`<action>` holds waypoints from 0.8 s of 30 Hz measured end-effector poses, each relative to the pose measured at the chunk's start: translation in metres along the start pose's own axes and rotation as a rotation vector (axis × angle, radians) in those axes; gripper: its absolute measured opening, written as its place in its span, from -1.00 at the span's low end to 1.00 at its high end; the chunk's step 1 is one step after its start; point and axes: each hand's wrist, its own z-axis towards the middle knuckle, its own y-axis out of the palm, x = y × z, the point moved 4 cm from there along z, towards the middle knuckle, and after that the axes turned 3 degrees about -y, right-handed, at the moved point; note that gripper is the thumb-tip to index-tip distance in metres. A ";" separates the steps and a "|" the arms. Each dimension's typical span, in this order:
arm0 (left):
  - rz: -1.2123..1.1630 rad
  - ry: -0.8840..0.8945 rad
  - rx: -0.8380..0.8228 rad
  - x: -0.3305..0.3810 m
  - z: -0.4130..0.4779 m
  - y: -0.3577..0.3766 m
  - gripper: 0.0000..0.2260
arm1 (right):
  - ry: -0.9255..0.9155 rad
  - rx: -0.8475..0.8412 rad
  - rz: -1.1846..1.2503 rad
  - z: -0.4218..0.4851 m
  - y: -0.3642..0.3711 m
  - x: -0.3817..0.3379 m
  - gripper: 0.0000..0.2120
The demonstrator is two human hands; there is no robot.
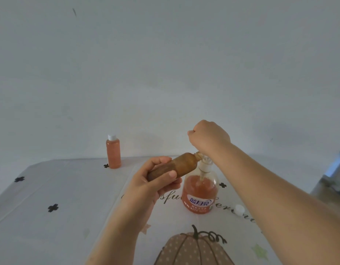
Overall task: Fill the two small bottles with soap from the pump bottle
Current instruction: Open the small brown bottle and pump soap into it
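Fingers [161, 161] of the left hand [146, 182] curl round the lower body of the uncapped small bottle [181, 165], with the thumb laid along its near side. This bottle is held off the table, tilted close to horizontal, just above and left of the pump bottle [199, 190]. Its open neck meets the pump spout [204, 160].

The right hand [209, 137] sits directly above the pump bottle. Its fingers are curled into a fist and nothing is seen inside it. The underside of the hand is over the pump head; whether it bears down on the head cannot be told from this angle.

Status of the task:

1. Filled small bottle [113, 152]: stands upright, well to the left of and behind the pump bottle. It shows orange soap almost up to its white cap. This unit appears complete.
2. Uncapped small bottle: filling is judged to be in progress. Its body looks amber-brown, but its fill level cannot be read.
3. Loose white cap [239, 209]: lies on the tablecloth [60, 188], near the pump bottle on its right and slightly nearer the person. It likely belongs to the held bottle.

Remaining work, as judged: finish dispensing, then fit the cap. The pump bottle is roughly half full.
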 end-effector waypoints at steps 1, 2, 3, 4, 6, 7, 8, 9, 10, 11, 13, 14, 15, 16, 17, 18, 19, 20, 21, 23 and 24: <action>0.003 -0.001 0.000 0.001 0.000 0.000 -0.66 | 0.000 0.003 0.002 0.000 0.000 0.000 -0.66; 0.015 -0.004 0.004 0.001 0.000 0.000 -0.65 | 0.003 0.001 0.003 0.000 0.001 -0.001 -0.66; 0.029 -0.009 0.012 0.001 0.000 -0.001 -0.64 | 0.007 -0.006 0.007 0.000 0.004 -0.001 -0.66; 0.043 -0.011 0.018 0.002 0.000 -0.002 -0.62 | 0.011 -0.011 0.015 0.000 0.006 0.000 -0.68; 0.054 -0.019 0.033 0.001 0.001 -0.003 -0.63 | 0.023 -0.033 0.033 -0.001 0.012 0.002 -0.74; 0.057 -0.021 0.037 0.001 0.001 -0.004 -0.63 | 0.027 -0.045 0.042 -0.001 0.015 0.003 -0.79; 0.056 -0.024 0.040 0.000 0.001 -0.004 -0.64 | 0.028 -0.056 0.047 -0.001 0.016 0.003 -0.83; 0.055 -0.026 0.039 0.000 0.001 -0.004 -0.65 | 0.027 -0.064 0.052 -0.001 0.017 0.003 -0.85; 0.054 -0.028 0.034 0.000 0.001 -0.004 -0.65 | 0.027 -0.069 0.060 0.000 0.017 0.004 -0.86; 0.056 -0.032 0.032 0.000 0.002 -0.004 -0.65 | 0.028 -0.071 0.071 0.000 0.017 0.004 -0.86; 0.054 -0.043 0.040 -0.001 0.002 -0.005 -0.65 | 0.030 -0.067 0.091 0.000 0.017 0.004 -0.85; 0.054 -0.043 0.040 -0.002 0.002 -0.005 -0.65 | 0.033 -0.062 0.092 0.000 0.017 0.004 -0.85; 0.056 -0.043 0.039 -0.001 0.001 -0.005 -0.65 | 0.035 -0.059 0.088 -0.001 0.016 0.004 -0.84; 0.055 -0.041 0.035 -0.001 0.001 -0.005 -0.65 | 0.037 -0.058 0.079 -0.002 0.015 0.004 -0.83; 0.051 -0.039 0.035 -0.001 0.001 -0.005 -0.65 | 0.038 -0.053 0.072 -0.003 0.014 0.004 -0.81; 0.044 -0.036 0.034 -0.001 0.000 -0.004 -0.65 | 0.037 -0.043 0.065 -0.004 0.013 0.003 -0.78; 0.036 -0.029 0.032 0.000 0.000 -0.004 -0.66 | 0.029 -0.024 0.054 -0.005 0.009 0.002 -0.75; 0.026 -0.021 0.030 0.000 0.000 -0.003 -0.66 | 0.016 -0.008 0.038 -0.005 0.006 0.000 -0.72; 0.017 -0.014 0.026 0.001 0.000 -0.001 -0.66 | 0.000 0.002 0.019 -0.005 0.002 -0.002 -0.69; 0.001 -0.006 0.012 0.002 -0.001 0.001 -0.64 | -0.027 -0.003 -0.026 -0.005 -0.004 -0.006 -0.68; -0.004 -0.004 0.008 0.002 -0.002 0.002 -0.64 | -0.038 -0.008 -0.053 -0.005 -0.006 -0.007 -0.67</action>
